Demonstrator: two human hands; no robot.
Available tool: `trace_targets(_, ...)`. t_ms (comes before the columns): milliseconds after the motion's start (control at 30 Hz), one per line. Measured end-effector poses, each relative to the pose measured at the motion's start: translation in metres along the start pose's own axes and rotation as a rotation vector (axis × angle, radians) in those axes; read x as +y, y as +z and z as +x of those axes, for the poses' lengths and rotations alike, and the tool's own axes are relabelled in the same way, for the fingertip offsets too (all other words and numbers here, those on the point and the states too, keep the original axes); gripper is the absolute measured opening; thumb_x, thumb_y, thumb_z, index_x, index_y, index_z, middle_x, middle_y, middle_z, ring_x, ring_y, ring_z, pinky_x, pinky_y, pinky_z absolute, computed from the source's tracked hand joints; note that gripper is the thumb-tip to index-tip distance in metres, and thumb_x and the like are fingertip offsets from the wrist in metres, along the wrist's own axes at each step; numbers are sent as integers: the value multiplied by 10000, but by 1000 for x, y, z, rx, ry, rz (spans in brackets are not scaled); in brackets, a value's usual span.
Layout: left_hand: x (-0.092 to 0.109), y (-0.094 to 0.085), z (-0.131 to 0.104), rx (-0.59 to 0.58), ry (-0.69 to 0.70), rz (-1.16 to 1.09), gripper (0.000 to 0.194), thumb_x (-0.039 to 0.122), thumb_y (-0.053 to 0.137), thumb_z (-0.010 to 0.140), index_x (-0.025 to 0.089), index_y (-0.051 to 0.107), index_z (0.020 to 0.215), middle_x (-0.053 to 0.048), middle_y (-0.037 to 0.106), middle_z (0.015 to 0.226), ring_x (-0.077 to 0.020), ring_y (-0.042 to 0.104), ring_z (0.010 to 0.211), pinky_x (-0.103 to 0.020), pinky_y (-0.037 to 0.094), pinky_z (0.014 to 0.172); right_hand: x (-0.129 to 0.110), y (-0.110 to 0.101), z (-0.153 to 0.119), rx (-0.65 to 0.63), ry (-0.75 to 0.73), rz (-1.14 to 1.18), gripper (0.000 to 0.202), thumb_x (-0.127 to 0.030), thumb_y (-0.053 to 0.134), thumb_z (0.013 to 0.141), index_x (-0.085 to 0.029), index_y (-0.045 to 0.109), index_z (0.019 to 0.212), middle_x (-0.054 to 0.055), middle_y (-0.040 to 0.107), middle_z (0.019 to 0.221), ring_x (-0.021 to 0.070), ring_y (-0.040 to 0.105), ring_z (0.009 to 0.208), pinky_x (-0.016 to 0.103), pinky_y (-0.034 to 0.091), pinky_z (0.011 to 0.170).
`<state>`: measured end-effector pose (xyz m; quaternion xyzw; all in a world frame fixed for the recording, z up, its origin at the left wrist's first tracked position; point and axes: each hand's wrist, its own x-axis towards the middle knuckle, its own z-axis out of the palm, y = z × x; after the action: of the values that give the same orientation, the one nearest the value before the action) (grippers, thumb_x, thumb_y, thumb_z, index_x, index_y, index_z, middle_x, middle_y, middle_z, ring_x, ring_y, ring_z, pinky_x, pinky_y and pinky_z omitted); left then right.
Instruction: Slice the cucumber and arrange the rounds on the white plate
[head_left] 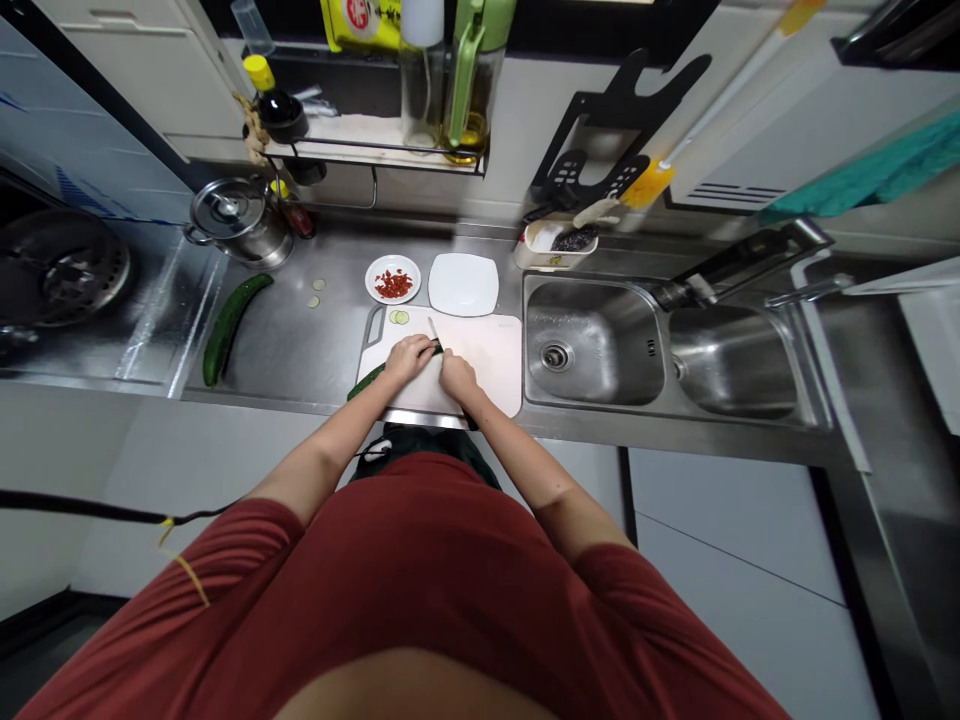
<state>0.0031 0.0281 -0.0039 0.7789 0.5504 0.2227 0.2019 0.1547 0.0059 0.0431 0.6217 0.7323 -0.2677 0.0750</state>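
A long green cucumber (365,384) lies on the white cutting board (495,350), with my left hand (410,358) closed over it near its right end. My right hand (458,378) grips a knife (433,329). Its narrow blade tip shows beyond my fingers, at the cucumber's cut end, and the dark handle end sticks out below my wrist. Two pale cucumber slices (400,317) rest at the board's upper left. Behind the board stand a small white plate of chopped red pieces (394,284) and a white square plate (463,284) with nothing on it.
Another cucumber (234,325) lies on the steel counter (300,350) at left, near two loose slices (315,292). A lidded pot (238,222) stands behind it. A double sink (592,340) with a faucet (742,265) is at right. A bottle rack (375,150) hangs above.
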Motion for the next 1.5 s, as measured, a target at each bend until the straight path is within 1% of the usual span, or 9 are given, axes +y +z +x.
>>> trace_targets(133,1,-1,0,0,-4,13,253,310,481,928,234,692,1044,-53,672,1024,-179,604,978,-298,467,893,0,0,3,14,-10,-1,343,-53,381,863,-110,445,1195,149,656,1043,252,641,983,321,483,793)
trace_targets(267,2,-2,0,-7,-3,16,249,307,483,926,232,691,1042,-53,672,1029,-178,604,981,-297,468,892,0,-2,1,10,-5,6,322,-61,374,878,-113,446,1187,152,655,1044,249,641,989,320,482,796)
trace_targets(533,3,-3,0,-19,-14,5,251,308,478,929,226,691,1032,-56,674,1033,-181,605,984,-304,467,895,7,0,-28,-65,54,-16,286,-64,367,899,-120,448,1167,168,649,1035,248,635,1011,320,473,819)
trace_targets(667,4,-4,0,-14,-17,0,242,306,487,926,227,691,1031,-55,676,1033,-182,603,991,-303,465,896,9,1,-35,-89,63,-19,284,-68,368,897,-120,448,1165,174,642,1043,252,634,1010,327,474,819)
trace_targets(767,4,-4,0,-13,-18,0,241,304,486,926,224,690,1027,-54,676,1033,-183,602,991,-303,463,895,7,1,-31,-90,55,-16,302,-60,365,891,-112,445,1177,177,643,1048,254,632,1014,331,474,825)
trace_targets(900,2,-3,0,-14,-10,0,246,301,481,928,221,689,1031,-51,675,1041,-184,602,987,-305,462,893,5,2,-24,-58,34,-21,307,-45,360,883,-103,454,1169,172,648,1042,254,636,1005,327,475,822)
trace_targets(1133,2,-1,0,-13,-27,1,242,308,485,925,226,690,1023,-55,676,1032,-185,603,990,-309,463,903,7,3,-14,-44,1,-36,305,-40,357,888,-109,455,1168,164,649,1058,247,636,1007,322,475,820)
trace_targets(1500,3,-2,0,-13,-24,14,238,299,485,922,225,688,1021,-57,672,1026,-182,602,986,-304,467,893,2,1,-6,-34,13,-17,298,-56,367,898,-119,455,1175,153,648,1075,227,633,1018,303,475,823)
